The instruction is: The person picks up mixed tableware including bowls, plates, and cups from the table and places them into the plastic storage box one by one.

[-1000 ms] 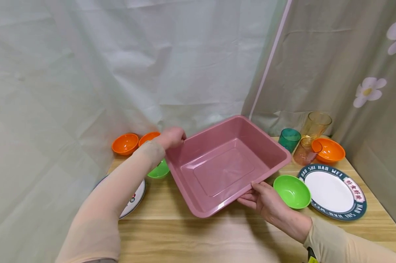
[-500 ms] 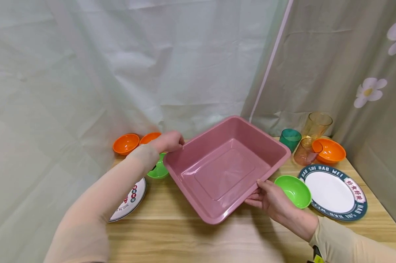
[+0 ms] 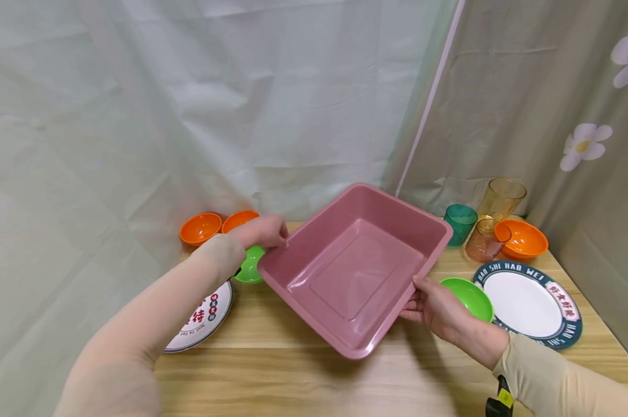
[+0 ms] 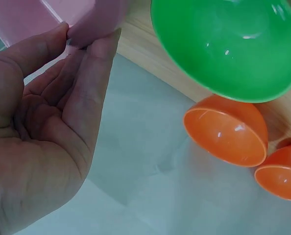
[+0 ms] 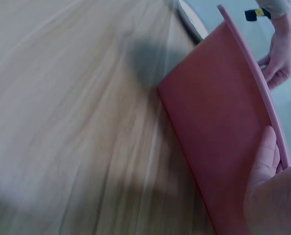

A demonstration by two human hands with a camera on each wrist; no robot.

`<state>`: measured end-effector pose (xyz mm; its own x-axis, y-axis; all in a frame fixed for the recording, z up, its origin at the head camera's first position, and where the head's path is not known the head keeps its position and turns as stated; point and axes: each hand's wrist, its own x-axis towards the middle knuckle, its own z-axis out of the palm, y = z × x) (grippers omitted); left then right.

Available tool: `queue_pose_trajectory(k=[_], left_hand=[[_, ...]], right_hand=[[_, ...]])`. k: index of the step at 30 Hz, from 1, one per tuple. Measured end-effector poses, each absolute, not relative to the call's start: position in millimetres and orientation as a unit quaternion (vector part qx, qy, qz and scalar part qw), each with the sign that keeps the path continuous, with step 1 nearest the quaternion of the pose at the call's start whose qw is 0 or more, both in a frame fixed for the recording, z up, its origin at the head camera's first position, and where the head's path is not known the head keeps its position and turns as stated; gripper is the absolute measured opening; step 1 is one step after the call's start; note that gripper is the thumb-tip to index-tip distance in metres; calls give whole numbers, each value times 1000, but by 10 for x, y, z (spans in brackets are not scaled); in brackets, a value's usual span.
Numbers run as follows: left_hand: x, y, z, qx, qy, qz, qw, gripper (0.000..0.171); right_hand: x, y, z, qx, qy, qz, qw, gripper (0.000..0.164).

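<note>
A pink rectangular plastic basin [image 3: 353,272] stands at an angle over the middle of the wooden table, its hollow facing up and holding nothing. My left hand [image 3: 263,230] pinches its rim at the left far side; the left wrist view shows thumb and fingers on the pink edge [image 4: 94,24]. With thumb above and fingers beneath, my right hand [image 3: 441,310] grips the rim on the near right side. In the right wrist view the basin's outer wall [image 5: 214,103] rises beside the table surface. Whether its base touches the table I cannot tell.
Orange bowls [image 3: 201,229], a green bowl [image 3: 249,266] and a white printed plate [image 3: 204,318] lie left. To the right are another green bowl [image 3: 470,298], a blue-rimmed plate [image 3: 525,304], an orange bowl [image 3: 525,238] and green [image 3: 460,223], pink [image 3: 483,243] and yellow [image 3: 501,200] cups. Curtains hang behind.
The basin has turned clockwise, its near corner swinging to the right. My left hand has shifted slightly left and nearer, and my right hand has moved right and a little farther along with the rim.
</note>
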<state>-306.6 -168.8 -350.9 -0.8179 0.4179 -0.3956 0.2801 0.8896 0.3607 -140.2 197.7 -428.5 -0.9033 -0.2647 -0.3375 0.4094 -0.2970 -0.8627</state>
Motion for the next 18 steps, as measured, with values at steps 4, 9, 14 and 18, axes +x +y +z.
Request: queue_pose_trajectory(k=[4, 9, 14, 18], left_hand=[[-3010, -1731, -3527, 178, 933, 172, 261, 14], [-2926, -1752, -3522, 164, 925, 187, 286, 15], [-2860, -1749, -3505, 144, 917, 207, 308, 16], [-2813, -1752, -3512, 128, 910, 226, 323, 15]], right_hand=[[-1449, 2035, -4287, 52, 554, -802, 219, 30], [-1541, 2092, -4275, 54, 553, -799, 231, 30], [-1638, 2129, -4264, 57, 567, -788, 233, 29], [-1711, 2157, -4264, 62, 577, -780, 236, 30]])
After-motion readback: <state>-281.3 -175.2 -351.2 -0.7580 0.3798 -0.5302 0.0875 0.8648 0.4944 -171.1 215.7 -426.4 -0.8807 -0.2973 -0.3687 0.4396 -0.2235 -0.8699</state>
